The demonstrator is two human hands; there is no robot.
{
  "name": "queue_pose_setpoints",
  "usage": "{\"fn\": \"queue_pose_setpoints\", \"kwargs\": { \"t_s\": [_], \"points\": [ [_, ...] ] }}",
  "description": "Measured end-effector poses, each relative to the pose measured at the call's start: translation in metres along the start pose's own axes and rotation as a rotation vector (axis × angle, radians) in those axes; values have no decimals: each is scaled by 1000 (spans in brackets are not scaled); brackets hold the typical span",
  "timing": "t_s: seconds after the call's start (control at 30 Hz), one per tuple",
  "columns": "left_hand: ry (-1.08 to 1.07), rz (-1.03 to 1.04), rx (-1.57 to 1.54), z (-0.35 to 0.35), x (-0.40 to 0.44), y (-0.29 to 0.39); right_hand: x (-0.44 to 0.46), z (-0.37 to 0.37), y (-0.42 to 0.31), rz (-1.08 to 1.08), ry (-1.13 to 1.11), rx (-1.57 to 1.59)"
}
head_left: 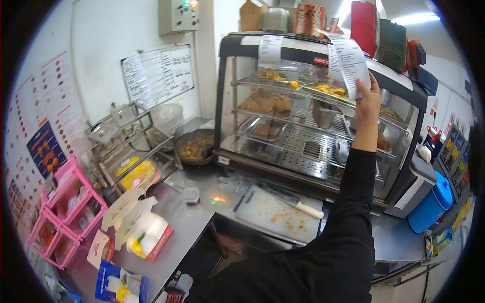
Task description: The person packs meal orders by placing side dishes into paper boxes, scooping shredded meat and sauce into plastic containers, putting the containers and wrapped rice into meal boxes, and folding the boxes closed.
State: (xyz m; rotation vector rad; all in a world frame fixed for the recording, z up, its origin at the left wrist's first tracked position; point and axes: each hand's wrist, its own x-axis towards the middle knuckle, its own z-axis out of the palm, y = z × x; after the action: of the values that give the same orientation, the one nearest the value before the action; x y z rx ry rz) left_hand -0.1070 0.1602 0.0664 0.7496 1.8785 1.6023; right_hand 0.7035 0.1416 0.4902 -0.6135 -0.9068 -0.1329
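Raised in front of the glass display warmer (323,178), my right hand (368,103) pinches the lower edge of a printed order slip (351,63). The slip stands up against the warmer's top frame, and part of another slip shows behind it. A third paper slip (270,49) hangs on the frame further left. Behind the glass are trays of fried chicken (266,102) and yellow food (331,90), with a metal container (324,115) between shelves. My left hand is out of view.
Below the warmer, a knife (288,197) lies on a crumb-strewn cutting board (262,214). Open food boxes (159,241) and a pink rack (76,222) occupy the left counter. A wok (196,146) sits behind, and a blue water jug (429,204) stands right.
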Motion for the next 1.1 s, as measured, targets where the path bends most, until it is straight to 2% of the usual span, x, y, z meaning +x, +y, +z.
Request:
{"fn": "queue_pose_setpoints", "kwargs": {
  "t_s": [0.17,0.27,0.4,0.57,0.67,0.8,0.93,1.0,1.07,1.1],
  "points": [
    [-11,-15,-218,-83,48,-55,-113,96,-16,34,-139,46],
    [109,94,-65,-109,52,-44,-187,158,-26,66,-152,6],
    [80,152,-247,-154,96,-80,-270,226,-44,240,-207,174],
    [89,-30,-408,-178,90,-37,-350,292,-59,391,-254,251],
    [157,-22,-332,-190,100,-32,-391,322,-57,481,-316,249],
    [166,3,-418,-202,115,-41,-450,358,-61,655,-424,276],
    [292,-97,-423,-212,123,-31,-527,383,-67,941,-578,364],
    [309,-119,-536,-216,120,-21,-590,384,-58,1001,-743,250],
    [312,-153,-563,-228,124,-20,-682,368,-54,752,-1010,26],
    [316,-123,-578,-233,123,-18,-713,359,-66,1118,-1083,69]
  ]
}}
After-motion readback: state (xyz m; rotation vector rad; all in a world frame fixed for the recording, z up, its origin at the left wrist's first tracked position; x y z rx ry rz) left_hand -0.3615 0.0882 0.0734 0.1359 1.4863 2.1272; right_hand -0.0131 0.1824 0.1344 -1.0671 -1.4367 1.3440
